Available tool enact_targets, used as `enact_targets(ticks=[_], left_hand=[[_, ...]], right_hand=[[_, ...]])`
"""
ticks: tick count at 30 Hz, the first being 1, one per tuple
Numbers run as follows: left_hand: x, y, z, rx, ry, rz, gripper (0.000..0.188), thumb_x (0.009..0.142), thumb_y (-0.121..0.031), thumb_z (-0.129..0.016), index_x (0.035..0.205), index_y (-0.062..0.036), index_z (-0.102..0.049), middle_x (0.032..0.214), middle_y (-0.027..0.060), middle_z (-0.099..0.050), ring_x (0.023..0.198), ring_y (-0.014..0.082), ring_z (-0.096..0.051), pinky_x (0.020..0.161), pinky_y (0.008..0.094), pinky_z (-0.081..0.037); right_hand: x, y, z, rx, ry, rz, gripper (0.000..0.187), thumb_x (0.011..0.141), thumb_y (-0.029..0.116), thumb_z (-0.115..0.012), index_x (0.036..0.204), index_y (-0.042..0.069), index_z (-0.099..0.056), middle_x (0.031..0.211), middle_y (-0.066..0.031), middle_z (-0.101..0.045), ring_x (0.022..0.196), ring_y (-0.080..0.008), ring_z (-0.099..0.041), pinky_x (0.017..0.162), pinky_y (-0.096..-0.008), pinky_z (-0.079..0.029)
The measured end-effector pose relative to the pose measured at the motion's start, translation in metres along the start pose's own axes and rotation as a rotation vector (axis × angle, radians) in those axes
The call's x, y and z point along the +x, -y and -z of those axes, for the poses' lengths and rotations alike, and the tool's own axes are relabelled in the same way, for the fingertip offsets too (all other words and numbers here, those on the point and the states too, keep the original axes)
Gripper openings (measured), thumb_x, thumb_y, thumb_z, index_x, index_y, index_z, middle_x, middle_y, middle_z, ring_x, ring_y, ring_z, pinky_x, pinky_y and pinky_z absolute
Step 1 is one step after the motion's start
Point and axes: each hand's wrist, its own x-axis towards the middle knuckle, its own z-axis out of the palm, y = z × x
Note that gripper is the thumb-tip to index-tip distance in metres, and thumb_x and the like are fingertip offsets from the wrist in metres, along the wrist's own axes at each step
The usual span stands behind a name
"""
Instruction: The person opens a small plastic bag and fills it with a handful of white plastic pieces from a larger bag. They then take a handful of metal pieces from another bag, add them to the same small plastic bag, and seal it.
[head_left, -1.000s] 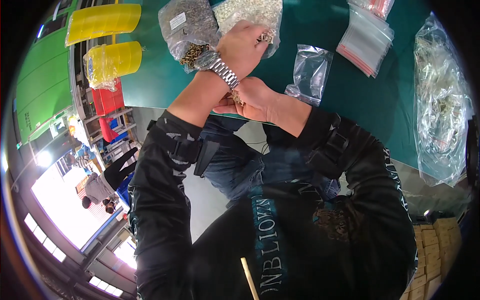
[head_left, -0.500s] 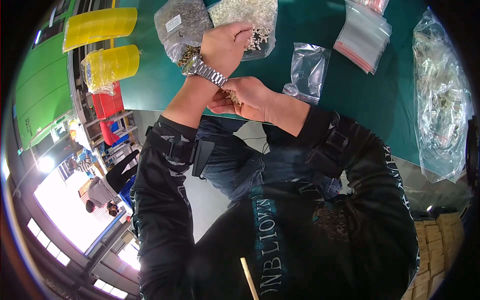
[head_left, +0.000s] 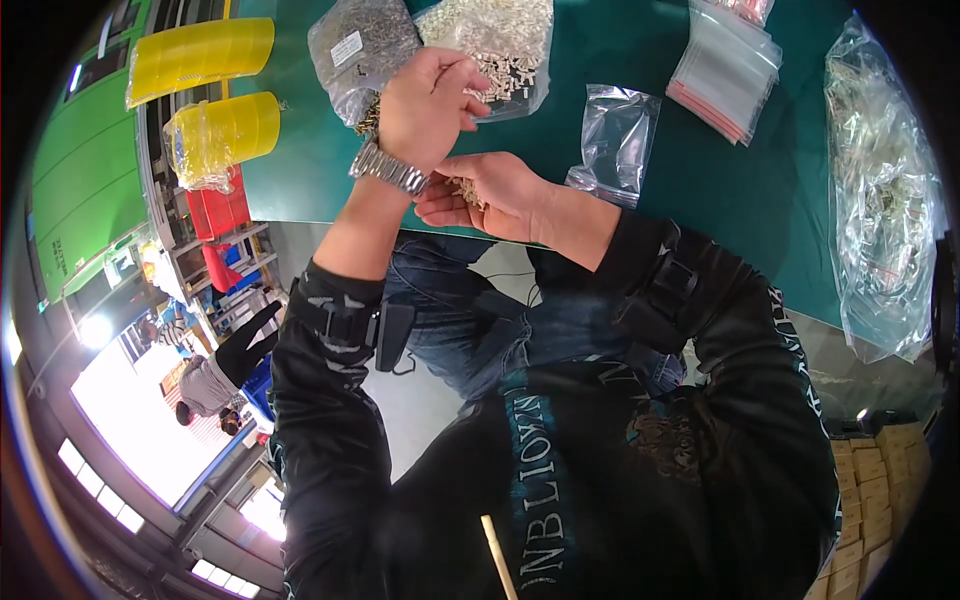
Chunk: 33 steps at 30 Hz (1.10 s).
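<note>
My left hand (head_left: 430, 100), with a metal watch (head_left: 388, 166) at its wrist, is over the near edge of a clear bag of small pale cylindrical pieces (head_left: 515, 72). Its fingers are bent but apart, and I see nothing between them. Just below it, my right hand (head_left: 500, 196) is cupped, palm up, around a small heap of beige cylindrical pieces (head_left: 465, 190). Next to my left hand lies a clear bag of small dark brass-coloured parts (head_left: 365, 50). Right of my hands, a small clear zip bag (head_left: 617, 140) lies flat on the green table (head_left: 720, 200).
A stack of clear zip bags with red edges (head_left: 725, 75) lies at the far right. Beyond it is a large crumpled plastic bag (head_left: 885, 200). Yellow bins (head_left: 205, 62) stand off the table's left side, above a red bin (head_left: 218, 208). People are in the background at left.
My left hand has drawn back from the pale pieces, left and slightly nearer, and its fingers have come apart. My right hand has stayed almost in place.
</note>
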Motion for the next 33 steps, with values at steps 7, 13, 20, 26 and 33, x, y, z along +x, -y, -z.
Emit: enact_targets(ticks=[7,13,20,26,33], left_hand=[[-0.08,-0.01,0.03,0.247,-0.02,0.003,0.014,0.091,-0.013,-0.059,0.093,-0.0003,-0.065,0.074,0.0063,-0.065,0.06,0.0139,-0.061,0.057,0.0263,-0.051],[-0.122,0.011,0.033,0.32,0.026,-0.289,0.012,0.09,-0.007,-0.06,0.096,0.0011,-0.066,0.076,0.0059,-0.065,0.068,0.0123,-0.063,0.061,0.0255,-0.051],[-0.144,0.009,0.029,-0.106,-0.032,-0.032,0.017,0.084,0.0,-0.062,0.101,0.001,-0.066,0.086,0.0079,-0.066,0.076,0.0141,-0.065,0.065,0.0256,-0.051],[-0.135,0.016,-0.005,0.073,0.009,-0.267,0.023,0.08,-0.001,-0.065,0.102,-0.0051,-0.068,0.096,0.009,-0.066,0.08,0.0206,-0.065,0.071,0.0293,-0.053],[-0.092,0.02,-0.075,0.502,-0.058,-0.869,0.025,0.077,-0.006,-0.067,0.102,-0.0103,-0.067,0.108,0.006,-0.061,0.098,0.0277,-0.057,0.087,0.0373,-0.048]], right_hand=[[-0.005,-0.001,-0.003,0.006,0.007,0.041,0.032,0.1,0.026,-0.043,0.103,-0.002,-0.057,0.095,-0.0123,-0.063,0.089,-0.0223,-0.064,0.083,-0.0353,-0.054],[-0.007,-0.009,0.0,0.043,0.182,0.031,0.032,0.101,0.026,-0.04,0.107,0.0,-0.057,0.101,-0.0107,-0.063,0.092,-0.0216,-0.064,0.087,-0.0345,-0.054],[-0.04,-0.027,-0.005,-0.016,-0.027,0.12,0.034,0.101,0.027,-0.04,0.106,-0.001,-0.057,0.1,-0.0118,-0.064,0.088,-0.0227,-0.065,0.08,-0.0329,-0.054],[-0.107,-0.049,0.033,0.022,-0.162,0.084,0.033,0.1,0.026,-0.043,0.106,-0.003,-0.058,0.098,-0.014,-0.065,0.085,-0.023,-0.065,0.072,-0.0318,-0.055],[-0.184,-0.071,0.05,0.098,-0.342,0.197,0.029,0.098,0.022,-0.049,0.105,-0.005,-0.06,0.095,-0.0153,-0.065,0.081,-0.0224,-0.064,0.067,-0.0303,-0.054]])
